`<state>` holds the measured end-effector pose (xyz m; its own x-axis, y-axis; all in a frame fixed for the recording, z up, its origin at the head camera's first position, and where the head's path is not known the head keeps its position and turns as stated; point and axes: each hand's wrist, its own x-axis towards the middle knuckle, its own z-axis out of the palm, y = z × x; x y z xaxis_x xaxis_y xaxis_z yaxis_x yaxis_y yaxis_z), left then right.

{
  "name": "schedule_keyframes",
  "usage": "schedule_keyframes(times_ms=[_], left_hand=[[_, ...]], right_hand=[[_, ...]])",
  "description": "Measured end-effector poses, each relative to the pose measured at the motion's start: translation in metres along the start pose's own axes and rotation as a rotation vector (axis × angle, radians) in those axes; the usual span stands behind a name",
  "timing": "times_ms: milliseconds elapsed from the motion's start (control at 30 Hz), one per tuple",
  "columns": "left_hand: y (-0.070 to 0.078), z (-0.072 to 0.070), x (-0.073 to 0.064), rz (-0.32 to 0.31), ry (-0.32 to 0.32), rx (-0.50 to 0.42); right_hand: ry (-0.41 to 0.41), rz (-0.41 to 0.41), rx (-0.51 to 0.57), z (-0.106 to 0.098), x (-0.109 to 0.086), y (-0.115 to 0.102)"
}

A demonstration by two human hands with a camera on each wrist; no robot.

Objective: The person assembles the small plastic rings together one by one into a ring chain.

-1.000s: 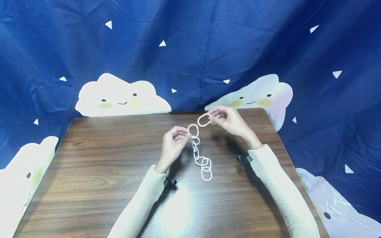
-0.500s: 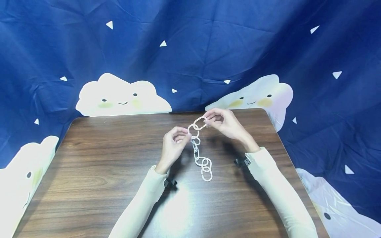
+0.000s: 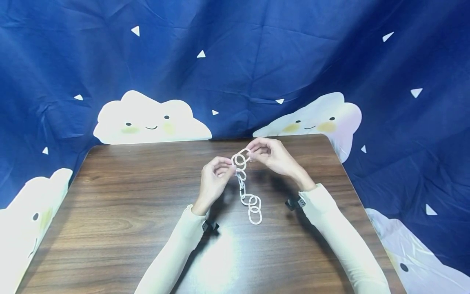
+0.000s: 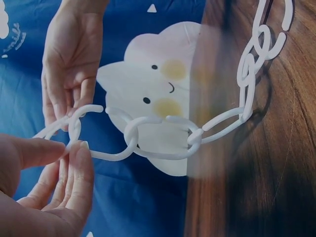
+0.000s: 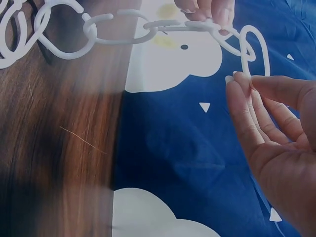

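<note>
A chain of white plastic links point(image 3: 256, 223) hangs from my left hand point(image 3: 213, 183) and trails onto the tabletop. Thumb and fingers of that hand pinch the chain's uppermost link. Between the fingertips of my right hand point(image 3: 277, 159) is one more white oval link point(image 5: 267, 57), standing upright in the right wrist view. This link crosses the chain's top link; whether it is hooked through or merely overlaps, I cannot tell. In the left wrist view, gaps show in several links of the chain point(image 4: 114, 157), and the left fingers partly hide the crossing.
Beneath both hands lies a brown wood-grain table point(image 3: 147, 196), its far edge just beyond them. Behind it hangs a blue curtain point(image 3: 235, 73) with white clouds and triangles. A dark wrist camera point(image 3: 295, 203) sits on the right sleeve, another point(image 3: 210, 226) on the left.
My right hand has moved left and slightly down, bringing its link from apart from the chain to crossing the top link. The left hand has stayed nearly still.
</note>
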<state>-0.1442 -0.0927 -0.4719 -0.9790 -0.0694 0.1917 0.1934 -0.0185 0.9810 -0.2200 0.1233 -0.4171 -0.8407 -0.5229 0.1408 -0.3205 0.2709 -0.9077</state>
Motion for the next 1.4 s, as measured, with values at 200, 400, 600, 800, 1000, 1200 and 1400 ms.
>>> schedule_keyframes(times_ms=[200,400,600,800,1000,1200,1400], left_hand=[[-0.001,-0.001,-0.001,-0.012,-0.001,0.007],[-0.003,-0.002,-0.002,-0.022,-0.006,0.01],[-0.002,-0.001,-0.003,-0.021,-0.015,0.003],[-0.001,0.0,-0.003,-0.02,-0.036,0.013],[0.0,0.002,-0.002,-0.019,-0.042,0.023],[0.0,0.0,0.0,-0.011,-0.033,0.019],[-0.001,0.001,0.004,-0.002,-0.042,0.014]], right_hand=[[-0.015,-0.009,0.02,0.003,-0.001,0.001],[-0.026,-0.012,0.019,0.005,-0.001,0.003],[-0.033,0.004,0.049,0.007,-0.001,0.004],[-0.031,-0.015,0.045,0.01,0.0,0.007],[-0.037,-0.054,0.012,0.01,0.004,0.005],[-0.014,-0.06,-0.052,0.002,0.007,-0.004],[0.002,-0.072,-0.068,-0.005,0.008,-0.009]])
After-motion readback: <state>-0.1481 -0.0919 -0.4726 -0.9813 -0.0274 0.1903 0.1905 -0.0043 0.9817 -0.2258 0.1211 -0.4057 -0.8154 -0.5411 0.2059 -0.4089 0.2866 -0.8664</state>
